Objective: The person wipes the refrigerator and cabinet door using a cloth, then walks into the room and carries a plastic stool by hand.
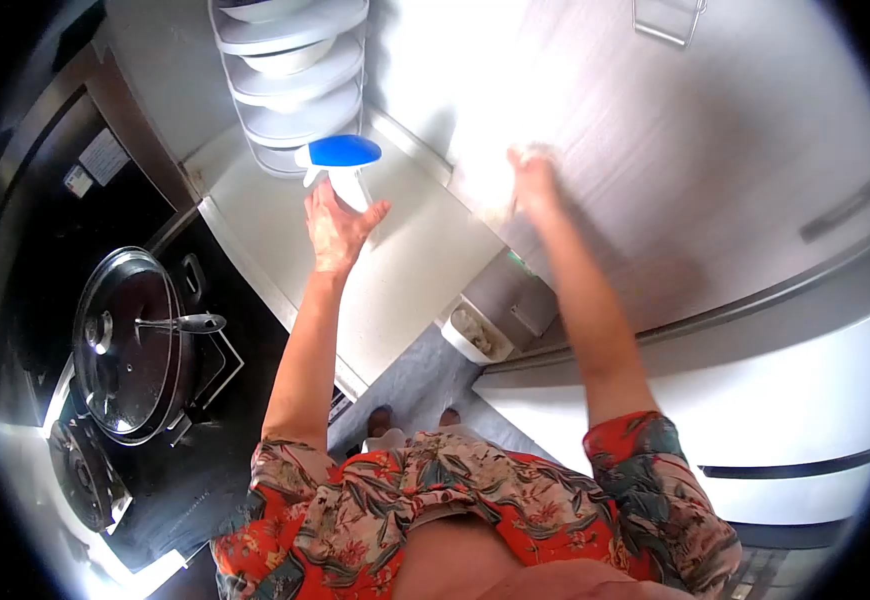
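Observation:
My left hand (335, 232) is around a white spray bottle (349, 186) with a blue top, above the pale counter. The fingers lie on the bottle's left side and the thumb reaches across to the right; part of the bottle is hidden behind the hand. My right hand (535, 185) is stretched forward against the light wood-grain cabinet door (645, 170). It is closed on something white that looks like a cloth (532, 153), though glare and motion blur hide its edges.
A tiered white rack (300, 125) with bowls stands at the back of the counter (405, 270). On the black stove (245, 370), left, sits a lidded pan (130, 345). A small white bin (473, 332) hangs below the counter's right edge, beside white drawers (795, 400).

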A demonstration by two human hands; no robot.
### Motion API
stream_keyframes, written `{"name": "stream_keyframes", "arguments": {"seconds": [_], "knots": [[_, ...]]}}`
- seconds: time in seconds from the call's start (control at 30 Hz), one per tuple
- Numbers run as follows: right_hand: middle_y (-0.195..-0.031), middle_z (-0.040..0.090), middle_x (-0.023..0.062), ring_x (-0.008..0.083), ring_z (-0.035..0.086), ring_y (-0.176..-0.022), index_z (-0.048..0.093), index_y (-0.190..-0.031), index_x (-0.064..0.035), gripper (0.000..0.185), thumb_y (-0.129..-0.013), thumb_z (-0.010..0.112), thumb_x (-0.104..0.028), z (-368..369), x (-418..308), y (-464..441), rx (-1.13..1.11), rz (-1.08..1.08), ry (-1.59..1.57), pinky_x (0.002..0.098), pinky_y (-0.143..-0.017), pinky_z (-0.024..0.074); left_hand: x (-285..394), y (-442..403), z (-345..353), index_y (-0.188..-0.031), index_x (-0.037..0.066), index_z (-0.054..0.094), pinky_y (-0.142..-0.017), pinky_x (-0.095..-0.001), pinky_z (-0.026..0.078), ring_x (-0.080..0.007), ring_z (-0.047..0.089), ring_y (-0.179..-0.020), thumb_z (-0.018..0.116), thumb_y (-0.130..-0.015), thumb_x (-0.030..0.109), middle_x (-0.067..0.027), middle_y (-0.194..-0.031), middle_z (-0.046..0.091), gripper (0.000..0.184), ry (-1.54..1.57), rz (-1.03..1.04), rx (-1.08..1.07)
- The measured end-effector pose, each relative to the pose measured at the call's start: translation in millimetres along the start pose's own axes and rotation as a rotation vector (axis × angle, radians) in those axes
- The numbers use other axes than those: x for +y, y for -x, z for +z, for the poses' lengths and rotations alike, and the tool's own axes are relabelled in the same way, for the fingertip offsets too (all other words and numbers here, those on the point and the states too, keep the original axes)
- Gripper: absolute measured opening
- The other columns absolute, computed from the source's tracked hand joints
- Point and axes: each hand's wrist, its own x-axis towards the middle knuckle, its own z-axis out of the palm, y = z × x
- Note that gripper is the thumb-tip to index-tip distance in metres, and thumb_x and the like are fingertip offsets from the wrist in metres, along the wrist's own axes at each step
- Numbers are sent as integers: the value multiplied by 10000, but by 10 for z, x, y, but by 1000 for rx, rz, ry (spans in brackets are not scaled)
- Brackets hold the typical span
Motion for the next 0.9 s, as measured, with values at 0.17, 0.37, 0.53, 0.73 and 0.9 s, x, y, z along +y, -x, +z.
{"name": "stream_keyframes", "arguments": {"seconds": [0.17, 0.37, 0.53, 0.73, 0.9], "knots": [[-867, 604, 168, 230, 576, -775, 570, -936, 63, 377, -824, 561, -297, -196, -288, -150, 68, 1, -141, 367, -727, 440, -81, 312, -190, -1251, -31, 330, -931, -420, 339, -364, 377, -1115, 762, -575, 415, -220, -1156, 445, 918, 5, 67, 69], [-667, 593, 134, 208, 540, -548, 594, -799, 56, 367, -820, 570, -310, -844, -1176, -660, 120, -76, -350, 352, -525, 435, -218, 884, -136, -1163, 35, 439, -897, -387, 372, -332, 446, -1032, 659, -680, 136, -182, -1111, 478, 540, 59, 94, 38], [-720, 575, 245, 379, 558, -657, 586, -673, 41, 438, -833, 486, -354, 802, -92, -286, -93, -256, 183, 411, -655, 459, -287, 1200, 45, -1094, 37, 503, -867, -386, 396, -323, 473, -995, 610, -679, 40, -156, -1063, 510, 429, 109, 225, -23], [-779, 590, 220, 372, 558, -733, 581, -715, 43, 496, -835, 471, -426, 293, 427, 502, -50, 134, 254, 446, -675, 432, -238, 1280, -42, -1041, 33, 540, -875, -393, 393, -326, 470, -1002, 584, -674, 3, -150, -1075, 509, 371, 125, 262, -15], [-651, 559, 192, 293, 538, -606, 554, -615, 71, 550, -792, 547, -449, -1653, -48, 266, 615, 101, 145, 417, -585, 419, -28, 1173, 192, -1019, 55, 546, -863, -384, 397, -306, 470, -1001, 576, -665, -5, -130, -1067, 508, 360, 239, 348, -34]]}}
